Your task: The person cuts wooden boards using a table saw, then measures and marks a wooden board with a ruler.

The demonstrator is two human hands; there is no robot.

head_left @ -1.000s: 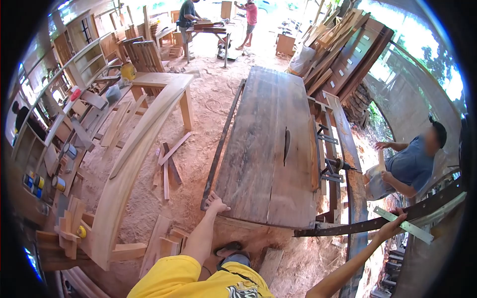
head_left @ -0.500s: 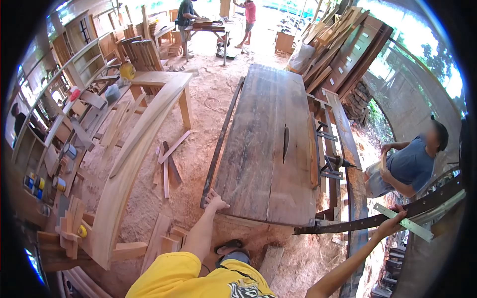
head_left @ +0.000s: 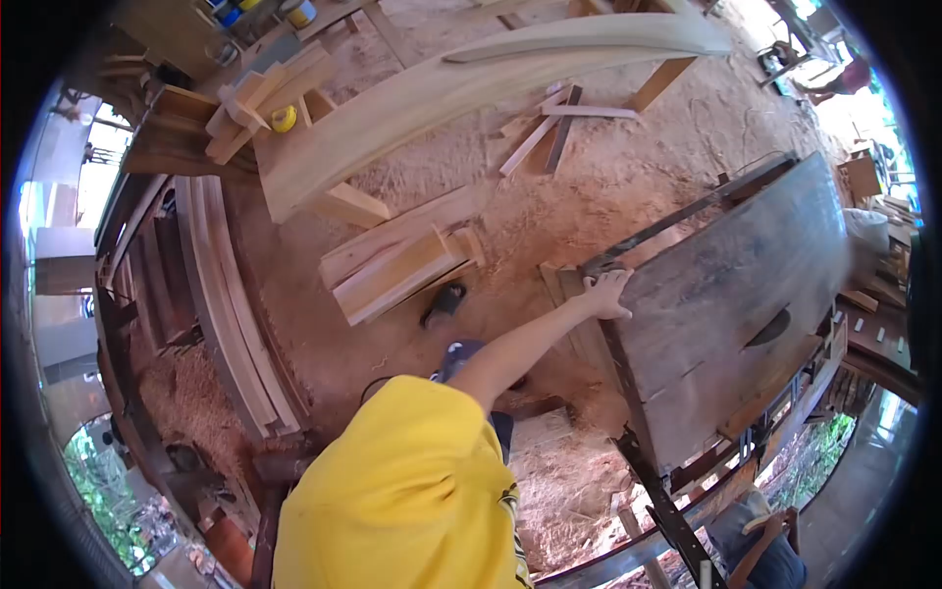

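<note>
My left hand (head_left: pixel 608 294) rests on the near left corner of a large dark wooden slab (head_left: pixel 731 285), its fingers apart. Beside that corner lies the end of a long dark strip (head_left: pixel 638 236), which runs along the slab's left side. A narrow dark slot (head_left: pixel 768 328) shows in the slab's face. My right hand is out of view. A dark bar with holes (head_left: pixel 667 520) reaches from the slab's near right corner to the bottom edge of the view. The tip of a metal square (head_left: pixel 706 575) shows beside it.
A long curved pale timber (head_left: pixel 422 113) spans the upper area. Offcuts (head_left: pixel 402 280) lie on the sawdust-covered floor (head_left: pixel 530 216) by my feet. A yellow tape measure (head_left: pixel 284 120) sits among wood pieces. Stacked planks (head_left: pixel 231 304) are at left. Another person (head_left: pixel 751 540) is at lower right.
My view has swung left and tilted, so the slab now appears at the right. My right hand has left the view with most of the metal square. My left hand stays at the slab's corner.
</note>
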